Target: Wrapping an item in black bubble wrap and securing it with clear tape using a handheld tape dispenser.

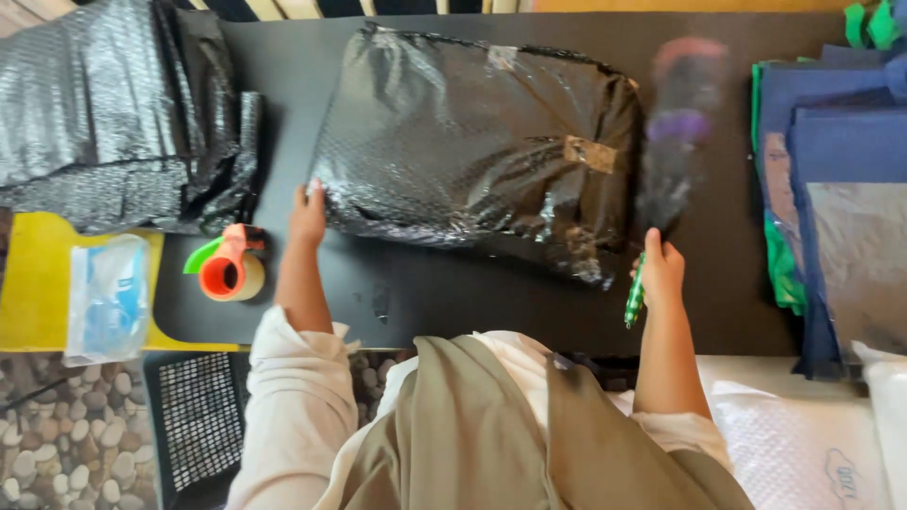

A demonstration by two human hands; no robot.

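Nearest you: your own olive and cream clothing (491,425) fills the bottom of the view, with both forearms reaching up from it onto the black table (425,293).

Counts: one wrapped parcel (472,142), one duster (675,142), one tape dispenser (227,264), one loose heap of black bubble wrap (104,113), one clear packet (109,297), one yellow board (28,283), one stack of blue and green fabric bags (831,179).

Parcel, place: it lies flat on the table between your two hands, above them in the view.

Left hand (307,215): your fingers rest flat on the parcel's lower left corner, touching it; you hold nothing in this hand.

Right hand (661,269): you have it closed around the duster's green handle, just beside the parcel's lower right corner.

Duster: the handle sticks out below your fist; the dark fluffy head, with purple and pink bands, rises along the parcel's right edge and is blurred, so you cannot tell whether it touches the wrap.

Parcel, look: a broad rectangular bundle in shiny black bubble wrap, creased, with a strip of brown tape near its right side.

Left of the parcel: the orange tape dispenser with a green tab stands near your left wrist; the loose bubble wrap lies further left, the clear packet on the yellow board below it.

Right of the parcel: the fabric bags lie well apart, at the table's edge.
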